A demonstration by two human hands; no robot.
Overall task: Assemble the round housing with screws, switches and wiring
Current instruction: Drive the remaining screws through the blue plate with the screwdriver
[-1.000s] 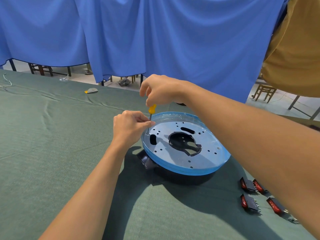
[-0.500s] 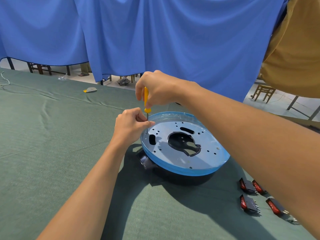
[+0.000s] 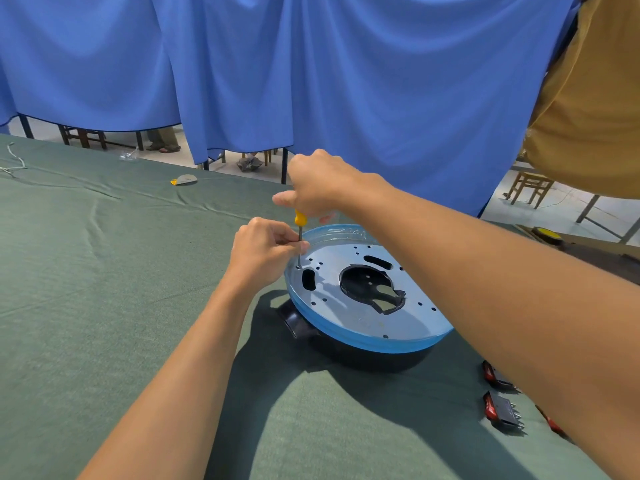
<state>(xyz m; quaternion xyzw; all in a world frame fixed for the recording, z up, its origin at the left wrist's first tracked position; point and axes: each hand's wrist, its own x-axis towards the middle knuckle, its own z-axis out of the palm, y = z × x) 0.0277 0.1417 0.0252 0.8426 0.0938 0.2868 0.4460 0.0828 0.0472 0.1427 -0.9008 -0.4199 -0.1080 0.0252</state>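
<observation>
Round housing [image 3: 367,306], a black body capped by a perforated metal plate under blue protective film, rests on the green cloth-covered table [image 3: 86,289] just right of centre. It sits as it did half a second earlier.

Right hand [image 3: 318,188] is closed around the yellow handle of a small screwdriver [image 3: 300,233]. Against the earlier frame, less of the handle shows: only its lower end protrudes below the fist, where before a longer stretch ran up between the fingers. The shaft stands near upright, its tip at a hole by the plate's left edge, beside the oblong slot.

Left hand [image 3: 265,251] is pinched shut on the screwdriver shaft just above the plate, position unchanged. Whether a screw sits under the tip cannot be told.

Black rocker switches with red faces [image 3: 500,408] lie on the cloth at lower right, well apart from the housing, partly hidden by the right forearm.

No brand, label or legible writing is visible on any item.
</observation>
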